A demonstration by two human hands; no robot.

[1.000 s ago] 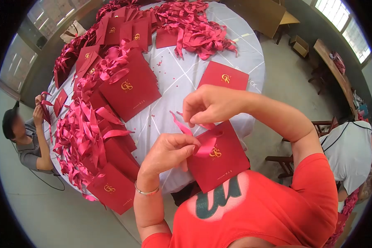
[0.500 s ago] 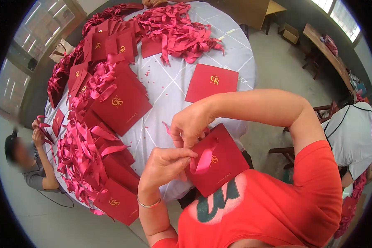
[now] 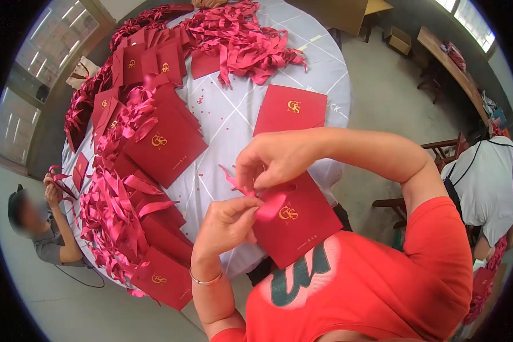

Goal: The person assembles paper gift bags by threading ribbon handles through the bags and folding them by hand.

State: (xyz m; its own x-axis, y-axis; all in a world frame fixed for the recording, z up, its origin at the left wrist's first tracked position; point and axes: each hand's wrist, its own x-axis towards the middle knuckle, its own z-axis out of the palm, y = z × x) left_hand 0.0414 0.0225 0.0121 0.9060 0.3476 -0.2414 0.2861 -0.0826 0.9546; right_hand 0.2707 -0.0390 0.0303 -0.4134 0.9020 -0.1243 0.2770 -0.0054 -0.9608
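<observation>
In front of my chest is a red bag with gold lettering (image 3: pixel 302 222), tilted, with a pink ribbon (image 3: pixel 272 206) at its upper edge. My left hand (image 3: pixel 227 223) pinches the ribbon between thumb and fingertips at the bag's left side. Just above it, my right hand (image 3: pixel 275 161) is bent down over the bag's top edge, its curled fingers closed on the ribbon. A loose ribbon end (image 3: pixel 229 175) sticks out left of my right hand. Another red bag (image 3: pixel 290 108) lies flat on the table beyond my right hand.
The round table with a white cloth (image 3: pixel 228 137) bears overlapping red bags (image 3: pixel 165 145) and heaps of pink ribbon (image 3: pixel 111 219) at left, with more ribbon (image 3: pixel 248 43) at the back. A person in a cap (image 3: pixel 45 228) handles ribbon at left. Another person (image 3: pixel 484 188) is at right.
Both hands stay at the bag's upper edge. The ribbon loop on the bag's front has shifted left and up with my left hand. The view has shifted, moving the table leftward in frame.
</observation>
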